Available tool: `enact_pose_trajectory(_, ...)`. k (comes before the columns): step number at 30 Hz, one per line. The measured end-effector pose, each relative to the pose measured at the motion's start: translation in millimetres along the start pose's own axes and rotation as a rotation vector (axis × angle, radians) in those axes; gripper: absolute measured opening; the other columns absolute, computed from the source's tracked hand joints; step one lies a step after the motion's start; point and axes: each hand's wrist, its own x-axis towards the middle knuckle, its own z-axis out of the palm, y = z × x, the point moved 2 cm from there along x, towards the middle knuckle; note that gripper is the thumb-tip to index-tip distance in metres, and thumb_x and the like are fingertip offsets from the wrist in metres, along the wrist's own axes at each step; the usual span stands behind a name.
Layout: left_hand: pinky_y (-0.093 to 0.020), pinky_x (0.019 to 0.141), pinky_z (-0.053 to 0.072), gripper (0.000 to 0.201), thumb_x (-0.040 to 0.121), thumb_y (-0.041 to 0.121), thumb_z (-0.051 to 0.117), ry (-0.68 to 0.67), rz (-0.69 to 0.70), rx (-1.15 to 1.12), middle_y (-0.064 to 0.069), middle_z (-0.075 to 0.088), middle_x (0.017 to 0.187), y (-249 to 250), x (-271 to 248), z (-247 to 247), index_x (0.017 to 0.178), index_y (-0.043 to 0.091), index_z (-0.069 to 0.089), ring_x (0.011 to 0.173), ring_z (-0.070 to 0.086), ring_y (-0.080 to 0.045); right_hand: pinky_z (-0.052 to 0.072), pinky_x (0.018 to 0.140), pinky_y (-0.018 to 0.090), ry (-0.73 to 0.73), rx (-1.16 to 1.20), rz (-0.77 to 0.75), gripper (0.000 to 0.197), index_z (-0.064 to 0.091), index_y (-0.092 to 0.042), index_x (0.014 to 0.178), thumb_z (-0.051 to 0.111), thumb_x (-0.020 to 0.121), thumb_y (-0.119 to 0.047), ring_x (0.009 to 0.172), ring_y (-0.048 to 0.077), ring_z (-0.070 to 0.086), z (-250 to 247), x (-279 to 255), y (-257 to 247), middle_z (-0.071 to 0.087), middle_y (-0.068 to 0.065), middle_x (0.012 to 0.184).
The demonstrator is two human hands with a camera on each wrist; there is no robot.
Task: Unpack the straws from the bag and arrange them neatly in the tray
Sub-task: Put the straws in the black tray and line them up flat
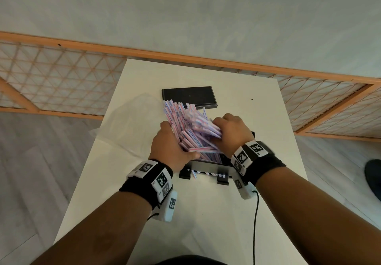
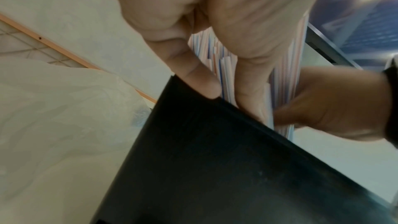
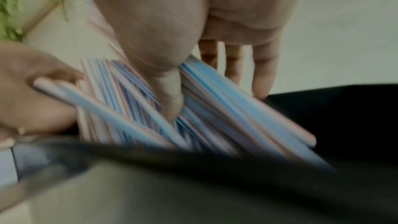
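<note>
A thick bundle of red-and-blue striped white straws (image 1: 189, 128) stands slanted in a black tray (image 1: 206, 164) at the middle of the white table. My left hand (image 1: 169, 143) grips the bundle from its left side. In the left wrist view its fingers (image 2: 247, 83) reach down along the straws (image 2: 217, 60) to the tray's rim (image 2: 215, 168). My right hand (image 1: 231, 130) holds the right part of the bundle. Its thumb (image 3: 170, 94) presses into the straws (image 3: 215, 117), with the other fingers behind them. The tray's inside is mostly hidden.
A flat black lid (image 1: 189, 95) lies just beyond the tray. The clear plastic bag (image 1: 132, 116) lies crumpled at the table's left edge. A black cable (image 1: 255, 223) runs from my right wrist toward me. A wooden lattice screen (image 1: 61, 79) stands behind the table.
</note>
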Motion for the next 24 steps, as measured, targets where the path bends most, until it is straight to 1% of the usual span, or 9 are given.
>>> enact_pose_trajectory(2,-0.031,0.072,0.046,0.087,0.049,0.047,0.096,-0.006,0.005,0.000,-0.005,0.070,0.103,0.4,-0.5,-0.2,0.105,0.020,0.034,0.099,0.066,-0.029,0.050,0.077,0.038,-0.042,-0.107,0.081,0.044,0.053,-0.023,0.109,0.072,0.077,-0.047,0.102,0.031,0.050,3.8,-4.1,6.4,0.046,0.006,0.109)
enact_pose_trajectory(3,-0.030,0.072,0.045,0.088,0.049,0.047,0.096,-0.008,0.002,-0.001,-0.005,0.070,0.104,0.1,-0.7,-0.4,0.105,0.021,0.033,0.100,0.066,-0.029,0.049,0.075,0.038,-0.069,-0.093,0.125,0.050,0.050,-0.021,0.111,0.075,0.076,-0.045,0.101,0.032,0.052,4.1,-6.3,9.4,0.045,0.007,0.111)
enact_pose_trajectory(6,-0.030,0.074,0.047,0.089,0.049,0.047,0.096,-0.008,-0.007,-0.006,-0.004,0.071,0.105,-0.5,-0.9,-1.4,0.106,0.022,0.032,0.102,0.066,-0.028,0.041,0.069,0.032,-0.114,0.080,0.224,0.058,0.043,-0.014,0.104,0.084,0.070,-0.036,0.085,0.029,0.053,4.2,-10.0,18.2,0.053,0.006,0.098)
enact_pose_trajectory(10,-0.028,0.071,0.045,0.078,0.061,0.042,0.092,0.002,-0.006,-0.017,0.002,0.070,0.092,-1.3,-0.6,-1.2,0.112,0.018,0.038,0.093,0.068,-0.024,0.044,0.065,0.028,-0.134,0.217,0.260,0.046,0.047,-0.017,0.086,0.087,0.064,-0.024,0.078,0.024,0.057,11.4,-17.9,32.8,0.062,0.002,0.084)
enact_pose_trajectory(14,-0.028,0.070,0.044,0.063,0.075,0.032,0.083,0.036,-0.005,-0.021,0.003,0.066,0.084,-2.7,-0.9,-2.0,0.120,0.012,0.043,0.091,0.068,-0.027,0.034,0.056,0.023,-0.097,0.248,0.268,0.036,0.050,-0.017,0.081,0.083,0.066,-0.019,0.075,0.022,0.053,18.4,-23.5,41.3,0.058,0.000,0.082)
enact_pose_trajectory(16,-0.029,0.073,0.045,0.057,0.080,0.027,0.078,0.045,-0.009,-0.024,0.003,0.064,0.081,-2.0,-1.0,-2.1,0.123,0.010,0.044,0.093,0.068,-0.029,0.035,0.064,0.026,-0.086,0.207,0.251,0.035,0.051,-0.016,0.091,0.079,0.069,-0.016,0.081,0.022,0.048,19.8,-23.5,41.6,0.051,0.001,0.090)
enact_pose_trajectory(18,-0.029,0.075,0.045,0.055,0.083,0.025,0.076,0.051,-0.017,-0.027,0.006,0.062,0.075,-0.5,-1.3,-3.3,0.125,0.008,0.044,0.093,0.068,-0.029,0.040,0.072,0.029,-0.083,0.191,0.231,0.038,0.051,-0.015,0.101,0.074,0.071,-0.014,0.085,0.022,0.046,21.4,-22.7,40.1,0.048,0.001,0.095)
enact_pose_trajectory(21,-0.028,0.073,0.041,0.055,0.085,0.027,0.075,0.045,-0.040,-0.060,0.010,0.059,0.068,1.9,-2.8,-4.6,0.126,0.008,0.044,0.083,0.065,-0.023,0.050,0.075,0.031,-0.104,0.224,0.150,0.027,0.060,-0.018,0.091,0.073,0.069,-0.010,0.084,0.024,0.058,24.3,-22.4,35.2,0.059,0.001,0.092)
enact_pose_trajectory(24,-0.030,0.071,0.042,0.052,0.086,0.027,0.074,0.057,-0.082,-0.114,0.008,0.061,0.069,0.3,-3.6,-4.8,0.126,0.011,0.044,0.073,0.060,-0.015,0.050,0.072,0.031,-0.094,0.241,0.106,0.019,0.066,-0.018,0.083,0.073,0.068,-0.009,0.079,0.023,0.060,24.7,-24.3,36.7,0.063,-0.001,0.084)
